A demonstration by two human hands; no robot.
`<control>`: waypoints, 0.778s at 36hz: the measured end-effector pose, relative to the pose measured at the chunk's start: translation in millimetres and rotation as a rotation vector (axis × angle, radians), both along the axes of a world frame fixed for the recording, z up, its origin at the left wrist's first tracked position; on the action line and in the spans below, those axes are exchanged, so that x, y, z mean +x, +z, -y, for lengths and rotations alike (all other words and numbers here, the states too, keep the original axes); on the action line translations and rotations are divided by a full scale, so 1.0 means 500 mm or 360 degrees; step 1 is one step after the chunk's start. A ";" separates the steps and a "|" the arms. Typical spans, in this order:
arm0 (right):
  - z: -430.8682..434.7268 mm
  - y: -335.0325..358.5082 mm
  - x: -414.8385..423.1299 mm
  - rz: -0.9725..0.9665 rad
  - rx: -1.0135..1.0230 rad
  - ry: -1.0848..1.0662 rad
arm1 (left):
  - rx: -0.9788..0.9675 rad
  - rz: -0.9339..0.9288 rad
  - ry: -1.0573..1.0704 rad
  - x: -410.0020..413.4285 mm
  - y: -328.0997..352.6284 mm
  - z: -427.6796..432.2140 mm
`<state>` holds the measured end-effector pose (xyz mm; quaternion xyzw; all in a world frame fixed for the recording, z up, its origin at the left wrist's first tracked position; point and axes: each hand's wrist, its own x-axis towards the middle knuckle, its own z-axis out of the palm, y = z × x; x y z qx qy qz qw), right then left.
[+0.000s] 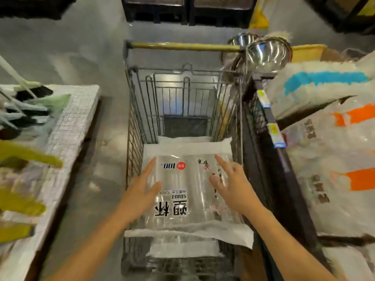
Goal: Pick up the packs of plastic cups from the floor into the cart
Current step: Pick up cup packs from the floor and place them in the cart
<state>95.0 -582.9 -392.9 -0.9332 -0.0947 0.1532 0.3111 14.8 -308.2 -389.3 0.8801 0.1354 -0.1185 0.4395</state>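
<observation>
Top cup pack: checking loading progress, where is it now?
Head view, centre: the top cup pack lies inside the cart, on other packs, between the left hand and right hand.

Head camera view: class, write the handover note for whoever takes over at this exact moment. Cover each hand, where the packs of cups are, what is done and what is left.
Left hand: open, fingers straight, lying along the left edge of the top pack of cups.
Right hand: open, fingers spread, on or just above the pack's right side, gripping nothing.
The top pack lies flat in the cart, on other packs.
Done: several packs are loaded.
Left: no pack shows on the floor here, so check outside this view.
</observation>
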 end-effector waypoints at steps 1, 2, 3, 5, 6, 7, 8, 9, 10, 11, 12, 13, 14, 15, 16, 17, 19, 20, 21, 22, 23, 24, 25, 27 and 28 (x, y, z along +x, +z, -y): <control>0.001 -0.032 -0.002 -0.0034 0.0005 -0.0003 | -0.0011 -0.0019 0.0002 -0.001 -0.034 0.004; 0.002 -0.063 -0.006 -0.0060 0.0020 -0.0013 | -0.0026 -0.0044 0.0002 0.000 -0.067 0.007; 0.003 -0.091 -0.014 -0.0093 0.0030 -0.0030 | -0.0043 -0.0083 0.0008 0.001 -0.095 0.012; 0.004 -0.146 -0.031 -0.0177 0.0052 -0.0062 | -0.0021 -0.0197 0.0024 0.001 -0.149 0.022; 0.002 -0.174 -0.040 -0.0227 0.0068 -0.0074 | 0.0007 -0.0263 0.0027 0.000 -0.172 0.028; 0.001 -0.201 -0.049 -0.0280 0.0074 -0.0088 | 0.0014 -0.0316 0.0041 -0.001 -0.193 0.033; -0.002 -0.226 -0.056 -0.0339 0.0077 -0.0102 | 0.0004 -0.0342 0.0061 -0.004 -0.215 0.036; -0.006 -0.248 -0.063 -0.0410 0.0078 -0.0118 | -0.0020 -0.0353 0.0079 -0.009 -0.236 0.039; -0.011 -0.269 -0.069 -0.0490 0.0078 -0.0134 | -0.0040 -0.0352 0.0096 -0.016 -0.258 0.039; -0.016 -0.285 -0.074 -0.0585 0.0066 -0.0154 | -0.0060 -0.0358 0.0100 -0.026 -0.281 0.038; -0.021 -0.298 -0.079 -0.0691 0.0042 -0.0177 | -0.0074 -0.0377 0.0102 -0.037 -0.299 0.041; -0.024 -0.313 -0.084 -0.0774 0.0027 -0.0198 | -0.0085 -0.0407 0.0105 -0.047 -0.315 0.045; -0.025 -0.328 -0.090 -0.0816 0.0024 -0.0197 | -0.0089 -0.0445 0.0117 -0.057 -0.327 0.051; -0.024 -0.342 -0.096 -0.0836 0.0033 -0.0177 | -0.0095 -0.0501 0.0140 -0.067 -0.337 0.057; -0.025 -0.356 -0.102 -0.0843 0.0055 -0.0155 | -0.0101 -0.0553 0.0160 -0.073 -0.345 0.062; -0.026 -0.370 -0.109 -0.0839 0.0075 -0.0138 | -0.0118 -0.0568 0.0178 -0.079 -0.354 0.065; -0.029 -0.390 -0.119 -0.0827 0.0081 -0.0115 | -0.0132 -0.0569 0.0212 -0.086 -0.375 0.069; -0.031 -0.397 -0.120 -0.0837 0.0091 -0.0121 | -0.0103 -0.0575 0.0212 -0.087 -0.386 0.067; -0.033 -0.401 -0.122 -0.0864 0.0101 -0.0138 | -0.0057 -0.0591 0.0196 -0.088 -0.397 0.066; -0.035 -0.402 -0.122 -0.0879 0.0118 -0.0143 | -0.0032 -0.0607 0.0196 -0.088 -0.405 0.065; -0.037 -0.404 -0.121 -0.0878 0.0135 -0.0133 | -0.0037 -0.0621 0.0196 -0.086 -0.413 0.063; -0.037 -0.408 -0.122 -0.0878 0.0136 -0.0121 | -0.0054 -0.0648 0.0192 -0.086 -0.418 0.062; -0.037 -0.410 -0.121 -0.0879 0.0127 -0.0117 | -0.0072 -0.0662 0.0194 -0.085 -0.425 0.060; -0.035 -0.417 -0.117 -0.0868 0.0082 -0.0097 | -0.0099 -0.0664 0.0168 -0.080 -0.431 0.055; -0.034 -0.418 -0.116 -0.0861 0.0047 -0.0080 | -0.0127 -0.0665 0.0165 -0.077 -0.426 0.051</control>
